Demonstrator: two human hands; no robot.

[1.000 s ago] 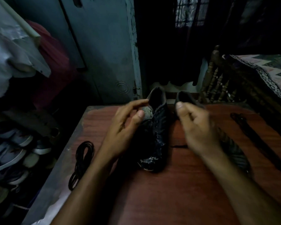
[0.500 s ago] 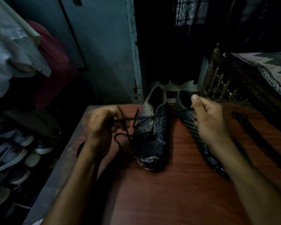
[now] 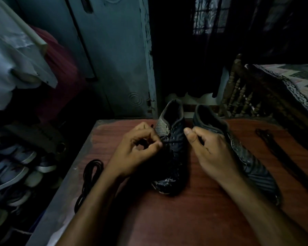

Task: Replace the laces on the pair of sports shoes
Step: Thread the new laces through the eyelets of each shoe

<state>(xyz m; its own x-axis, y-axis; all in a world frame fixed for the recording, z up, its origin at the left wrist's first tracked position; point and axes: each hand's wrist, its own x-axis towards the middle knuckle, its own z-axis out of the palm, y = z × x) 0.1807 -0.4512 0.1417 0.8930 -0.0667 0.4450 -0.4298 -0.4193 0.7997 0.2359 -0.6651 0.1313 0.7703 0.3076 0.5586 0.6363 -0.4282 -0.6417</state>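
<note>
Head view: two dark, worn sports shoes stand side by side on the reddish-brown wooden table [image 3: 167, 219], toes toward the camera. The left shoe [image 3: 171, 157] sits between both hands; the right shoe [image 3: 247, 160] lies partly under the right forearm. The left hand [image 3: 137, 153] pinches the black lace [image 3: 172, 142] threaded in the left shoe. The right hand [image 3: 210, 150] has curled fingers; whether it holds lace cannot be determined. A coiled black lace [image 3: 91, 176] lies near the table's left edge.
</note>
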